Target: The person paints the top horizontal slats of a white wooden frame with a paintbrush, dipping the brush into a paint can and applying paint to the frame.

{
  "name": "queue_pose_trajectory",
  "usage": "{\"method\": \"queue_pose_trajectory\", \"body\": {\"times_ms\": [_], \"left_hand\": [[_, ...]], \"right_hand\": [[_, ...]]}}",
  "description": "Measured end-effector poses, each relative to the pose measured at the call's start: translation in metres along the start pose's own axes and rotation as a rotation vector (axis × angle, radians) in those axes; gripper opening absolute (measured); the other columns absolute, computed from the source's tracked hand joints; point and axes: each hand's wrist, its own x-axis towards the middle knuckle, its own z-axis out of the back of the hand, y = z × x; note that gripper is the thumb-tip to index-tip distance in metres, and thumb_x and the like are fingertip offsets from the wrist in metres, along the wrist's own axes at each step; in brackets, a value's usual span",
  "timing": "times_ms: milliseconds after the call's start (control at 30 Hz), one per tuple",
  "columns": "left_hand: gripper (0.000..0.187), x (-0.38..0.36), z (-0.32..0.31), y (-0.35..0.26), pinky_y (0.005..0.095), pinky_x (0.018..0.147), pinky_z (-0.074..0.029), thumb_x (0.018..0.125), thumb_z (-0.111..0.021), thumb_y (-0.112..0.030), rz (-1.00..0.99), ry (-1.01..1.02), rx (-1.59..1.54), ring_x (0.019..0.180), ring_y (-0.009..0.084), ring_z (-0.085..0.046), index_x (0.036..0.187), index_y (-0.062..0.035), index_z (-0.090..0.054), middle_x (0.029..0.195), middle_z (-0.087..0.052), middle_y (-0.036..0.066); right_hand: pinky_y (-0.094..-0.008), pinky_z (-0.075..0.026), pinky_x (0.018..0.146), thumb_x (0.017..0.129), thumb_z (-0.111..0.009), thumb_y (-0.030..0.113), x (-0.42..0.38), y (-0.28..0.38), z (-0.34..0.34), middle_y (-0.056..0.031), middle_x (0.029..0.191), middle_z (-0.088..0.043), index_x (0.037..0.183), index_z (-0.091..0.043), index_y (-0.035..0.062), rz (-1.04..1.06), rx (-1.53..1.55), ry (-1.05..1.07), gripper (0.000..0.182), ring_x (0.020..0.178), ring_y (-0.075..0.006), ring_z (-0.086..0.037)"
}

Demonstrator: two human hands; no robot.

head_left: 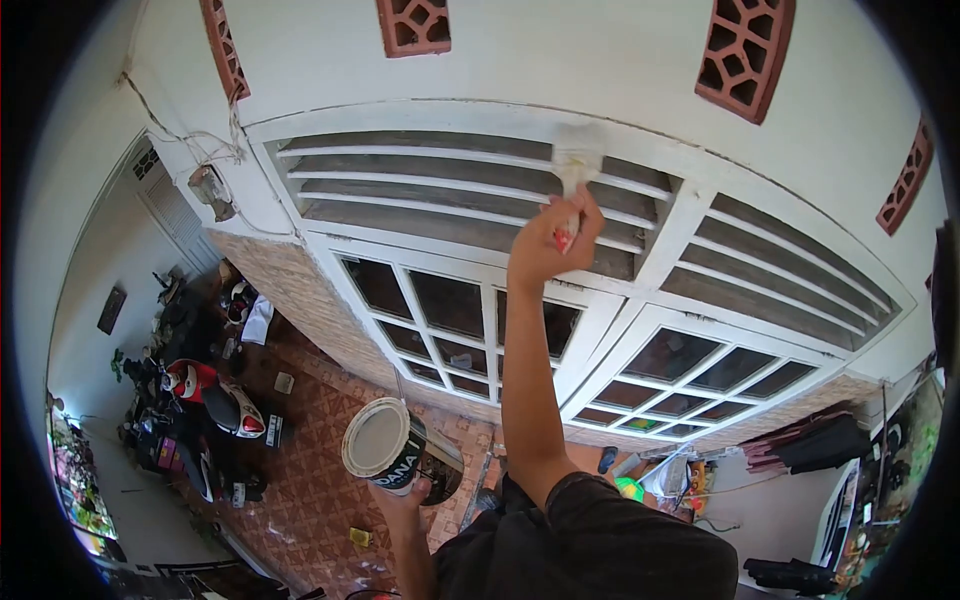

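My right hand [555,238] is raised with its fingers closed round the handle of a paintbrush [577,165]. The pale bristles point upward and overlap the white top rail of the louvred vent [420,165] above the window; they look smeared by motion. Red shows on the handle end below my fingers. Low in the view, my left hand [405,497] grips a paint can [402,466] from its lower side. The can is tilted, its dark label carries white lettering, and pale paint [378,437] shows through its mouth.
White-framed window panes [447,300] lie under the vent, and terracotta vent blocks [745,55] sit in the wall above. Loose cables [210,150] hang at the left. Parked motorcycles [215,400] stand on the tiled floor [310,490] far below. Dark clothes [820,440] hang at the right.
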Motion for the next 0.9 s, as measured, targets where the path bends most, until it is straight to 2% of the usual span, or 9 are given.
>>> {"method": "queue_pose_trajectory", "body": {"times_ms": [100, 133, 200, 233, 333, 433, 567, 833, 900], "left_hand": [[0.107, -0.002, -0.008, -0.008, 0.0356, 0.098, -0.046, 0.057, -0.096, -0.041, -0.003, -0.066, -0.030, 0.114, 0.0196, -0.057, 0.140, -0.0007, -0.040, 0.127, -0.055, 0.008], [0.107, -0.002, -0.010, -0.011, 0.0340, 0.094, -0.049, 0.057, -0.097, -0.040, -0.009, -0.097, -0.045, 0.110, 0.0185, -0.059, 0.138, 0.0007, -0.042, 0.123, -0.057, 0.008], [0.107, -0.004, 0.001, -0.007, 0.0378, 0.103, -0.044, 0.059, -0.095, -0.040, -0.006, -0.078, -0.033, 0.119, 0.0209, -0.055, 0.141, -0.0014, -0.039, 0.130, -0.054, 0.009], [0.107, -0.004, 0.005, -0.006, 0.0397, 0.108, -0.041, 0.060, -0.095, -0.040, -0.006, -0.068, -0.028, 0.123, 0.0222, -0.054, 0.143, -0.0025, -0.038, 0.133, -0.053, 0.009], [0.106, -0.007, 0.006, -0.013, 0.0399, 0.107, -0.041, 0.061, -0.094, -0.039, -0.049, -0.127, -0.044, 0.123, 0.0221, -0.054, 0.143, -0.0025, -0.038, 0.132, -0.053, 0.009], [0.108, -0.011, 0.016, -0.008, 0.0384, 0.102, -0.046, 0.058, -0.096, -0.037, -0.048, -0.206, -0.052, 0.118, 0.0220, -0.056, 0.142, -0.0011, -0.038, 0.130, -0.054, 0.010], [0.108, -0.008, 0.013, -0.015, 0.0374, 0.098, -0.048, 0.058, -0.095, -0.039, -0.095, -0.278, -0.055, 0.115, 0.0216, -0.057, 0.142, -0.0004, -0.038, 0.129, -0.054, 0.010], [0.111, -0.002, 0.021, -0.015, 0.0400, 0.107, -0.042, 0.058, -0.096, -0.042, -0.076, -0.255, -0.031, 0.124, 0.0225, -0.053, 0.144, -0.0032, -0.037, 0.134, -0.052, 0.009], [0.112, 0.002, 0.017, -0.019, 0.0382, 0.105, -0.043, 0.057, -0.097, -0.043, -0.054, -0.256, -0.045, 0.122, 0.0212, -0.055, 0.143, -0.0027, -0.039, 0.132, -0.054, 0.009]], "right_hand": [[-0.0307, -0.056, 0.069, 0.091, -0.059, -0.001, -0.014, 0.006, -0.007, -0.0126, 0.088, -0.068, 0.104, -0.067, -0.0054, -0.044, -0.005, 0.008, 0.016, 0.074, -0.0188, -0.067], [-0.0305, -0.056, 0.069, 0.090, -0.059, -0.001, -0.022, 0.002, -0.015, -0.0125, 0.087, -0.068, 0.103, -0.067, -0.0052, 0.051, -0.038, 0.021, 0.016, 0.074, -0.0186, -0.067], [-0.0303, -0.055, 0.069, 0.090, -0.058, -0.002, -0.042, -0.015, -0.045, -0.0125, 0.085, -0.068, 0.101, -0.067, -0.0048, 0.241, -0.098, 0.040, 0.015, 0.075, -0.0180, -0.067], [-0.0321, -0.054, 0.068, 0.087, -0.058, -0.004, -0.054, -0.018, -0.058, -0.0146, 0.085, -0.069, 0.098, -0.066, -0.0048, 0.226, -0.091, 0.076, 0.013, 0.073, -0.0214, -0.068], [-0.0354, -0.053, 0.067, 0.084, -0.058, -0.005, -0.083, -0.009, -0.094, -0.0177, 0.086, -0.068, 0.097, -0.066, -0.0031, 0.297, -0.017, 0.140, 0.015, 0.073, -0.0284, -0.068], [-0.0376, -0.053, 0.067, 0.083, -0.062, -0.003, -0.125, -0.004, -0.124, -0.0184, 0.083, -0.068, 0.095, -0.067, 0.0002, 0.178, 0.067, 0.290, 0.014, 0.071, -0.0342, -0.067], [-0.0364, -0.052, 0.064, 0.084, -0.067, 0.003, -0.167, 0.007, -0.147, -0.0171, 0.075, -0.067, 0.091, -0.068, 0.0033, 0.029, 0.170, 0.523, 0.007, 0.068, -0.0350, -0.067], [-0.0325, -0.050, 0.062, 0.086, -0.067, 0.003, -0.153, 0.014, -0.132, -0.0160, 0.076, -0.067, 0.092, -0.069, 0.0022, 0.116, 0.166, 0.581, 0.006, 0.064, -0.0280, -0.065], [-0.0376, -0.051, 0.063, 0.084, -0.068, 0.002, -0.150, 0.015, -0.103, -0.0164, 0.079, -0.067, 0.092, -0.067, 0.0022, 0.083, 0.169, 0.642, 0.009, 0.069, -0.0334, -0.065]]}}
